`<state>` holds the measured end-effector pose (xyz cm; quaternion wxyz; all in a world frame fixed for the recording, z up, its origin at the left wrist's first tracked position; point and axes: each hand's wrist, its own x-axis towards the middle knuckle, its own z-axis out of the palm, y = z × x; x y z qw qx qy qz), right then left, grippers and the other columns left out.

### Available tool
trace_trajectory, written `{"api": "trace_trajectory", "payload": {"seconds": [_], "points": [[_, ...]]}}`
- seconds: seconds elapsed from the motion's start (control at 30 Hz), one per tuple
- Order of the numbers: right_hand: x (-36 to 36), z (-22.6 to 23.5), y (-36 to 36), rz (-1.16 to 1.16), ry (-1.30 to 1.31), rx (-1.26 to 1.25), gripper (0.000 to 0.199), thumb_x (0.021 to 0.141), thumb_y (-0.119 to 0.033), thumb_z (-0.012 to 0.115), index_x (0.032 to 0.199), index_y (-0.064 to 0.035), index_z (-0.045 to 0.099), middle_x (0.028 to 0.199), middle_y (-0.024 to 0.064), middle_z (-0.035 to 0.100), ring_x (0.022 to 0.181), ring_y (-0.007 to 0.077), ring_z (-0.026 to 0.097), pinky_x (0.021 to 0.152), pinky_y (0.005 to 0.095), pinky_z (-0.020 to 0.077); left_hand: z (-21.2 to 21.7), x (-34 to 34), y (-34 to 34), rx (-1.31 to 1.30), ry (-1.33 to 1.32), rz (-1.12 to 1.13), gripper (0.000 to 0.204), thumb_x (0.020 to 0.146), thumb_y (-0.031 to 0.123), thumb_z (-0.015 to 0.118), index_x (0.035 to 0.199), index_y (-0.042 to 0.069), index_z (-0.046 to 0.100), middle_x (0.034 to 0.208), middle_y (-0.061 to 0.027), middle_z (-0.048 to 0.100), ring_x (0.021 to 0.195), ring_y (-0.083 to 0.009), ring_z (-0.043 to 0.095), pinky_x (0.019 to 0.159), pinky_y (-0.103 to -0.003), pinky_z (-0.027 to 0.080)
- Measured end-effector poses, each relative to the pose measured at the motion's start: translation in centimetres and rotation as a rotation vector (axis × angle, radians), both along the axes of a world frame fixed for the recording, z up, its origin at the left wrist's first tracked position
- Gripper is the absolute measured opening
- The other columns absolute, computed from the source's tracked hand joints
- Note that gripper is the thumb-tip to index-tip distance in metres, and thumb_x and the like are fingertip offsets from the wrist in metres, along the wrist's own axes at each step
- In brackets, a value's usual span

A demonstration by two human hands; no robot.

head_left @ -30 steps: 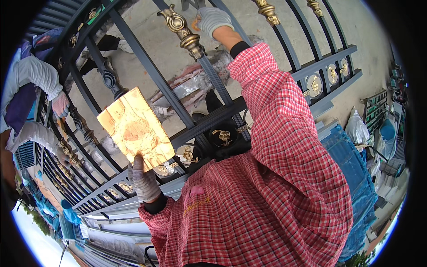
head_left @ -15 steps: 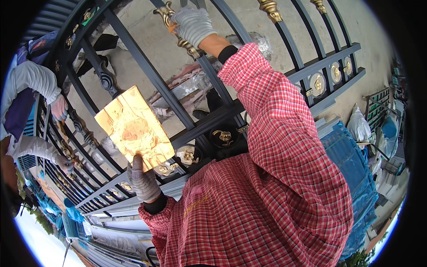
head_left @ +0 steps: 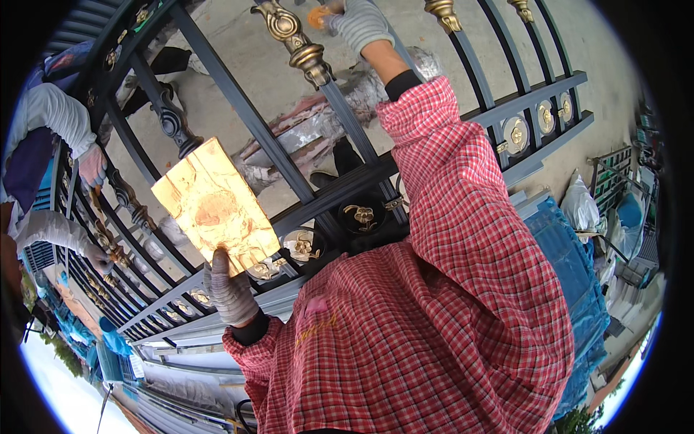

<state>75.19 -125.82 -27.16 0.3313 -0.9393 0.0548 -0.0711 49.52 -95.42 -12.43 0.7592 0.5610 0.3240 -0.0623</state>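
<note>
My left hand (head_left: 233,293), in a grey-white glove, holds a shiny gold rectangular board (head_left: 218,210) by its lower edge, thumb on top. Creases and a dull reddish-brown smear mark the board's middle. At the top, my gloved right hand (head_left: 361,27) is closed on a small orange pad (head_left: 319,16), partly blurred; its exact kind is unclear. That hand is just right of a gold-tinted scroll ornament (head_left: 296,45) on a dark metal bar, apart from it. Lower on the bar the paint is plain dark grey.
Another person's gloved hand (head_left: 92,166) works at dark bars on the left. The metal railing (head_left: 325,199) spans the view, with gold flower medallions (head_left: 363,217) along its rails. Blue sheeting (head_left: 567,282) and a white bag (head_left: 580,206) are at the right.
My right hand has moved right and up with the orange pad, off the scroll ornament, which now shows more fully. My left hand and the gold board have barely shifted.
</note>
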Motion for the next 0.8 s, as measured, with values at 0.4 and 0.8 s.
{"api": "trace_trajectory", "payload": {"seconds": [0.4,0.8], "points": [[-6.0,2.2,1.2,-0.016,0.184,0.093,0.031,0.066,-0.031,0.065,0.085,-0.0068,0.061,0.078,0.0155,0.06,0.074,0.0304,0.057,0.067,0.0357,0.044,0.0,1.4,-0.8,-0.03,-0.004,-0.069,0.054,0.074,0.027,0.062,0.114,-0.004,0.043,0.109,-0.0116,0.051,0.1,-0.0211,0.05,0.088,-0.032,0.037],[-6.1,0.3,3.3,-0.115,0.002,0.119,0.032,0.066,-0.029,0.067,0.083,-0.0033,0.06,0.079,0.0168,0.06,0.072,0.0309,0.057,0.067,0.0355,0.0446,0.5,1.7,-1.5,-0.031,0.001,-0.094,0.054,0.074,0.027,0.061,0.115,-0.004,0.043,0.11,-0.0107,0.051,0.101,-0.0207,0.05,0.089,-0.032,0.037]]}}
